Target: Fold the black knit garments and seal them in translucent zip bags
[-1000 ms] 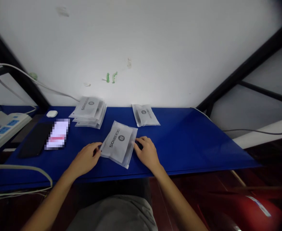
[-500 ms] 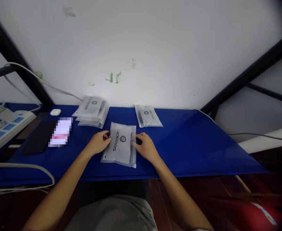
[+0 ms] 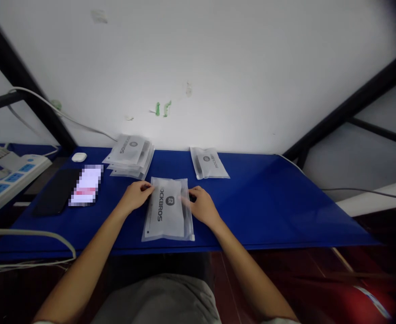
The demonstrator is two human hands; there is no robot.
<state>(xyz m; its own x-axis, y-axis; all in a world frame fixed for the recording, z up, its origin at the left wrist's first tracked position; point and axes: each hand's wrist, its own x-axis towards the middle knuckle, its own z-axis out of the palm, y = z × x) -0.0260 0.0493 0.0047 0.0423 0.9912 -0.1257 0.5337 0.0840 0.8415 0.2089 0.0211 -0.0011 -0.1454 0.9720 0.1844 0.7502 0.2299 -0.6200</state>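
Observation:
A frosted zip bag (image 3: 166,211) printed ROCKBROS lies in front of me near the table's edge, its white slider at the lower right corner. With thumb and fingers, my left hand (image 3: 137,194) pinches the bag's upper left edge. On the opposite side, my right hand (image 3: 203,204) grips the right edge, and its fingertips show blurred through the translucent plastic; whether they are inside or beneath it I cannot tell. Behind my left hand lies a stack of similar bags (image 3: 130,153). Another ROCKBROS bag (image 3: 210,163) lies alone by the wall.
On the left of the blue table (image 3: 268,202) are a black phone-like slab (image 3: 54,192), a phone with a lit screen (image 3: 86,184) and a white earbud case (image 3: 79,157). A power strip (image 3: 12,180) and white cables (image 3: 32,232) are at the far left. The white wall (image 3: 218,67) borders the table's back.
The bag has shifted slightly toward me and straightened, lying flatter. My right fingers have moved further left across its right edge; my left hand has moved little.

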